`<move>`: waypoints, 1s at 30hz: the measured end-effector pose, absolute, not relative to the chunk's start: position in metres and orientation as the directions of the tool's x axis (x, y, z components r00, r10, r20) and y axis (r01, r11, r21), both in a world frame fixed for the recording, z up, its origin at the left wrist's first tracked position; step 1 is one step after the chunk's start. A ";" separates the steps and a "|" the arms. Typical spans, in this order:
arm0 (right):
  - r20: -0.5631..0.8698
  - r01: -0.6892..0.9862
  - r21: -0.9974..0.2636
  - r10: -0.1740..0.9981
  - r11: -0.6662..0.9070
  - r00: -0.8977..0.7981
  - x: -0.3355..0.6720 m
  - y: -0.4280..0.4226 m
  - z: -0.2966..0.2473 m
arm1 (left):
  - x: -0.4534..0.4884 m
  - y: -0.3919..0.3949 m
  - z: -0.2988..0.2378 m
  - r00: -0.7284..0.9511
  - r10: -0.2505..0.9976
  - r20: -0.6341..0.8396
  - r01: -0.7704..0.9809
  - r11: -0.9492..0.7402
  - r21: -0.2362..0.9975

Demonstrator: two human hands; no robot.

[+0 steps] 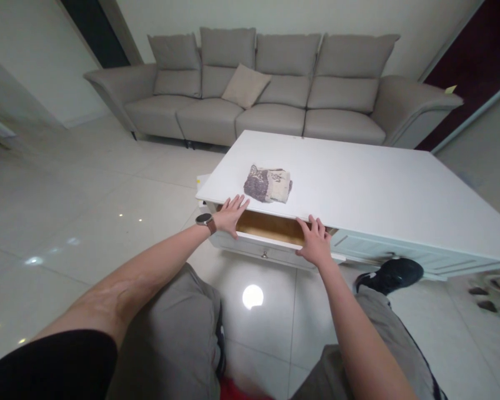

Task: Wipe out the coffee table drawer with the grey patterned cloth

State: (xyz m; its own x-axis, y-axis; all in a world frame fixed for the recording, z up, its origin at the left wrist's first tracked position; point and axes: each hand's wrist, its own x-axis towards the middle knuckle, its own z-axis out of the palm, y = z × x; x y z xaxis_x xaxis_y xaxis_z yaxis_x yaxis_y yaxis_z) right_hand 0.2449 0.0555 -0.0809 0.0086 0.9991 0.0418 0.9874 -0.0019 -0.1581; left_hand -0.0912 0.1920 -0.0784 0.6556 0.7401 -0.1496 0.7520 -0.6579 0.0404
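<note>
A white coffee table (358, 178) stands in front of me with a drawer (270, 229) in its near side pulled partly out, showing a wooden inside. My left hand (231, 214), with a watch on the wrist, lies flat on the drawer's left top edge, fingers stretched toward the tabletop. My right hand (314, 240) rests on the drawer's front edge at the right, fingers spread over the rim. A folded patterned cloth (269, 184), grey-purple and cream, lies on the tabletop just behind the drawer. Neither hand holds anything.
A grey sofa (275, 94) with a loose cushion (245, 86) runs along the wall behind the table. Glossy floor tiles lie to the left. My knees in grey trousers and a black shoe (394, 273) are beside the table's near side. Slippers (494, 289) sit at right.
</note>
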 end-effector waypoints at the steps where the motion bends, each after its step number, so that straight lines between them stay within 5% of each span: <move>1: 0.063 0.988 -0.156 0.998 -0.006 0.016 0.244 0.056 -0.081 | -0.091 0.192 -0.078 0.657 0.741 -0.137 0.751 -0.659 0.039; 11: 0.188 0.958 -0.280 0.975 -0.062 0.119 0.247 0.054 -0.072 | -0.085 0.193 -0.071 0.629 0.772 0.098 0.772 -0.634 0.046; 21: -0.249 0.889 -0.279 0.921 -0.364 0.299 0.246 0.048 -0.071 | -0.068 0.185 -0.072 0.562 0.818 0.120 0.827 -0.555 -0.091; 30: -0.309 0.818 -0.451 0.922 -0.356 0.231 0.239 0.052 -0.088 | -0.063 0.186 -0.077 0.554 0.824 0.120 0.832 -0.539 -0.134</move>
State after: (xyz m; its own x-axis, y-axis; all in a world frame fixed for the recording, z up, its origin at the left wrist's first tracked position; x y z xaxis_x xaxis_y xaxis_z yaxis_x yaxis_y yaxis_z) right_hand 0.2386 0.0517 -0.0875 0.2313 0.9225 -0.3091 0.8184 -0.3563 -0.4508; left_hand -0.0633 0.1855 -0.0766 0.5536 0.8241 0.1198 0.8315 -0.5391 -0.1338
